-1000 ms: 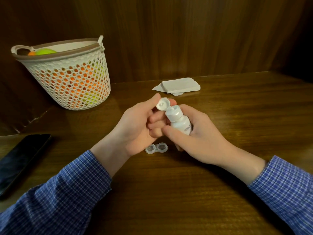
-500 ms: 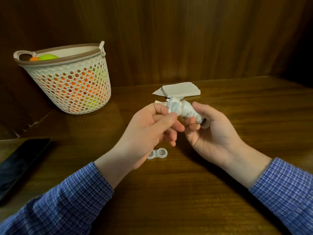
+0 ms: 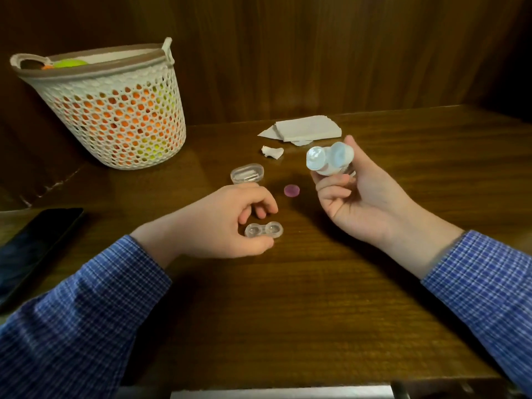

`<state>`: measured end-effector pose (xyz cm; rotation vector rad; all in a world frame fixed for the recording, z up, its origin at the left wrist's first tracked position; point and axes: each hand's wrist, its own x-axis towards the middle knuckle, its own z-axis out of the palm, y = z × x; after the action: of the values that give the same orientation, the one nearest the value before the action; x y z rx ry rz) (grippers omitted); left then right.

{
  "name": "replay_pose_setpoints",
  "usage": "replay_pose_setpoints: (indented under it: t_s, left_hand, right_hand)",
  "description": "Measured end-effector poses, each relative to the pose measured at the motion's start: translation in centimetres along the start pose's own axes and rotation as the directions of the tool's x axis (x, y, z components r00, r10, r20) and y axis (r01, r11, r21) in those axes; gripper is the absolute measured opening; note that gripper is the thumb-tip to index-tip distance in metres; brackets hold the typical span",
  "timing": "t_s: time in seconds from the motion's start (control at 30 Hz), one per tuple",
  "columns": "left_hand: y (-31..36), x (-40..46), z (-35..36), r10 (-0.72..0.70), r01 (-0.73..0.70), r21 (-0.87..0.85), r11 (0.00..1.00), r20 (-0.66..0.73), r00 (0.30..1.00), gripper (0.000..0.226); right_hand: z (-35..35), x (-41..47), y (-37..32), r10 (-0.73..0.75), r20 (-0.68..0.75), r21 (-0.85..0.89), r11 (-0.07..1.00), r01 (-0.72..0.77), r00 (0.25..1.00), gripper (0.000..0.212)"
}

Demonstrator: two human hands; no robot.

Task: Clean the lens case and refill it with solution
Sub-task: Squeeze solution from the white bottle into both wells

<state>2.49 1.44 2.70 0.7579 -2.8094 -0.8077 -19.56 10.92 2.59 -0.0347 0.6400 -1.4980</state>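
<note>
Lens case (image 3: 263,229), light, stiff, slick clear plastic, lies on the worktop (image 3: 288,298), pinched at its edges by the left hand (image 3: 221,226); the right hand (image 3: 357,203) grips the open bottle (image 3: 331,159).

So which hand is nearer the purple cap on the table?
Left, narrowly. The left hand rests just beside and below the purple cap, fingers around the lens case. The right hand is raised to its right, holding the solution bottle.

The left hand (image 3: 227,223) rests low on the surface (image 3: 288,306), fingers (image 3: 260,210) curled around the lens case (image 3: 263,230), while the right hand (image 3: 357,197), raised to the case's right, grips the open solution bottle (image 3: 331,161).
</note>
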Motion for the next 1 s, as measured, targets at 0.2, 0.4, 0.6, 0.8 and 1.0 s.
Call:
replay_pose_setpoints:
  t_s: [0.2,0.4,0.6,0.8,1.0]
  left_hand:
    - [-0.5,0.0,1.0,0.034,-0.042,-0.122,0.992,-0.067,0.997,0.043]
    - [0.7,1.0,3.2,0.070,-0.116,-0.198,0.973,-0.223,0.972,0.049]
    - [1.0,1.7,3.5,0.063,-0.098,-0.126,0.987,-0.250,0.966,0.058]
    - [1.0,1.7,3.5,0.060,-0.070,-0.032,0.997,-0.238,0.969,0.036]
    - [1.0,1.9,3.7,0.085,-0.093,-0.024,0.995,-0.234,0.969,0.026]
  right_hand:
    - [-0.6,0.2,-0.2,0.065,-0.005,-0.080,0.995,-0.065,0.998,0.050]
    - [-1.4,-0.5,-1.6,0.026,0.038,-0.381,0.925,-0.010,0.999,0.029]
    - [-2.0,0.0,-2.8,-0.158,-0.020,-0.596,0.795,0.115,0.987,0.040]
    - [-1.5,1.1,-2.1,-0.221,0.086,-0.780,0.591,0.204,0.971,0.041]
    - [-1.6,1.2,-1.3,-0.274,0.202,-0.852,0.424,0.306,0.940,0.035]
